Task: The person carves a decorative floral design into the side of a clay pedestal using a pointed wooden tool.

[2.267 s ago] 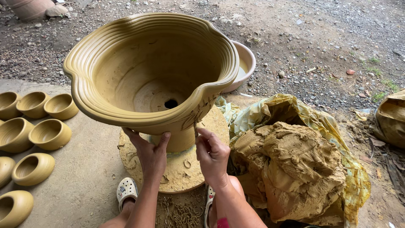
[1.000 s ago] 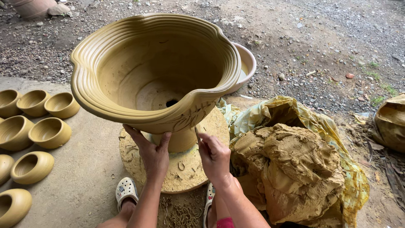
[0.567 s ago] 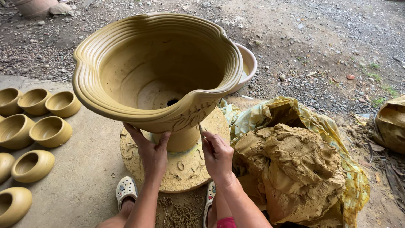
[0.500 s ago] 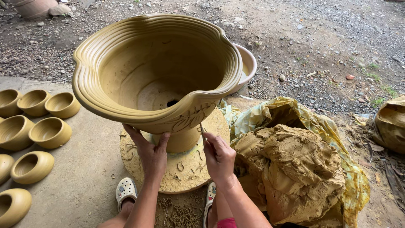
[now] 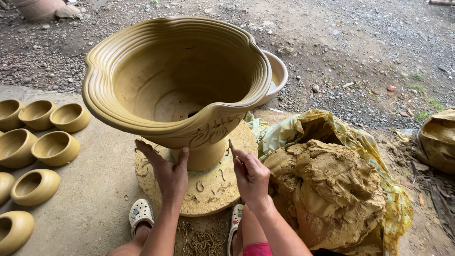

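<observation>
Gravel ground (image 5: pixel 360 52) across the top of the view, a concrete floor (image 5: pixel 95 204) below on the left.

Large unfired clay pot (image 5: pixel 175 80), wide, ribbed and wavy-rimmed, upright on a narrow foot in the middle, with carved leaf shapes on the outer wall near the front. Round wheel disc (image 5: pixel 208 187) under the foot, strewn with curled clay trimmings. Pale basin (image 5: pixel 277 73) just behind the pot's right rim, mostly hidden.

Big heap of raw clay (image 5: pixel 332 189) to the right of the disc, lying on crumpled yellowish plastic sheet (image 5: pixel 313 125). Another wrapped lump (image 5: pixel 438 140) at the right edge.

Small clay bowls (image 5: pixel 52 147) in rows on the floor at the left, well apart from the pot, all open side up.

Left hand (image 5: pixel 166 168) spread wide and flat, fingers up, pressed against the underside of the pot where the wall meets the foot. Right hand (image 5: pixel 251 178) closed in a narrow pinch around a thin carving tool (image 5: pixel 231 147), tip up, close to the carved wall; touching or just short of it cannot be told.

Two pale perforated clogs (image 5: pixel 141 213) at the bottom, just in front of the disc, more trimmings between them.
</observation>
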